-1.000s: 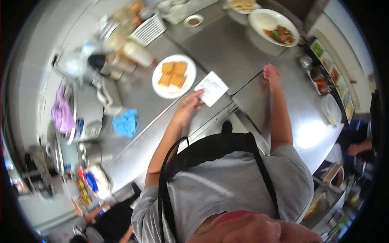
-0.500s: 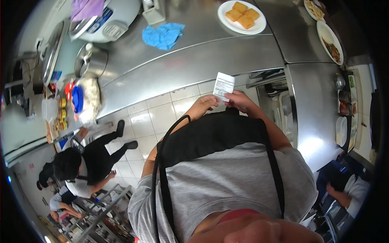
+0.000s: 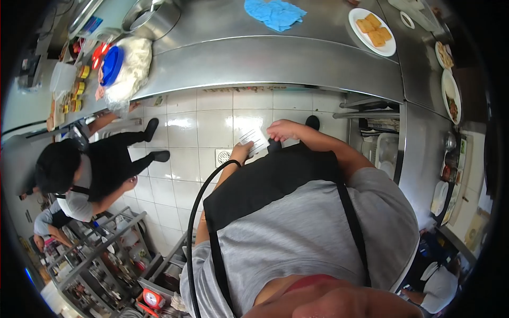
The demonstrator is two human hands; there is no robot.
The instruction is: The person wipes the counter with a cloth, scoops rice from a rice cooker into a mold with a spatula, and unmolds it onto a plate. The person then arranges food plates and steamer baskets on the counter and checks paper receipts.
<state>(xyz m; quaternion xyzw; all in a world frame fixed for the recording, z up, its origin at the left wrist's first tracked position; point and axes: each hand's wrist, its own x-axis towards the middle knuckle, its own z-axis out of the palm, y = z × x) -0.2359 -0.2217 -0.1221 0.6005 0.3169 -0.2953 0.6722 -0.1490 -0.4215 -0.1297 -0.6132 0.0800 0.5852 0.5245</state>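
Observation:
My left hand point(image 3: 242, 152) is closed on a printed paper slip point(image 3: 254, 141), its thumb on the slip's face. The lines on the slip are too small to read. Just right of the slip is my right hand point(image 3: 284, 130), with loosely bent fingers partly apart and nothing visible in them. Both hands are in front of my black apron point(image 3: 270, 177), above the tiled floor and short of the steel counter point(image 3: 275, 58).
On the counter are a blue cloth point(image 3: 275, 14), a white plate point(image 3: 389, 49) of golden fried squares and a metal pot point(image 3: 146, 21). A person in black point(image 3: 108, 164) stands at the left beside a grey rack point(image 3: 95, 252). Another person point(image 3: 440, 286) is at lower right.
The slip has passed from my right hand to my left and has shifted lower and to the left. My view has turned, so the counter and plates appear further right and higher.

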